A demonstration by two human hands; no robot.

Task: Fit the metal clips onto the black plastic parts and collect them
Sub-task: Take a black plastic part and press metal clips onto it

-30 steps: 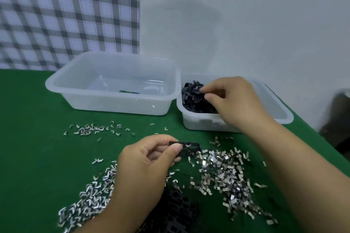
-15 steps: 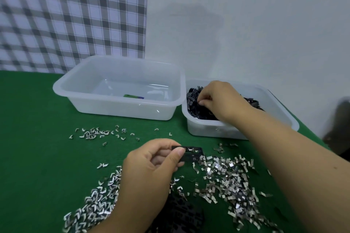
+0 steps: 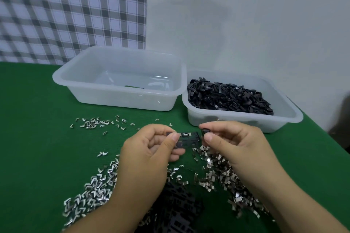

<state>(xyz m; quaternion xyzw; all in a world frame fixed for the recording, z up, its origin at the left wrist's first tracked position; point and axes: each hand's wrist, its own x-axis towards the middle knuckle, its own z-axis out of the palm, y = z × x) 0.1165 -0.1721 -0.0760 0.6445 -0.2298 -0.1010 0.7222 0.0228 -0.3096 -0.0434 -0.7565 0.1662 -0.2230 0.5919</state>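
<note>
Black plastic mid-assembly: left hand (image 3: 147,157) pinches a flat strip (image 3: 189,139) with one metal clip (image 3: 185,134), right hand (image 3: 233,143) pinches a small piece (image 3: 205,131), likely pressed on next.

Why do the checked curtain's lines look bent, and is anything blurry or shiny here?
Head view: the wide-angle lens bows the curtain lines near the left edge; the clips at lower left are smeared by blur; light glints inside the left tub; a soft shadow falls on the wall.
</note>
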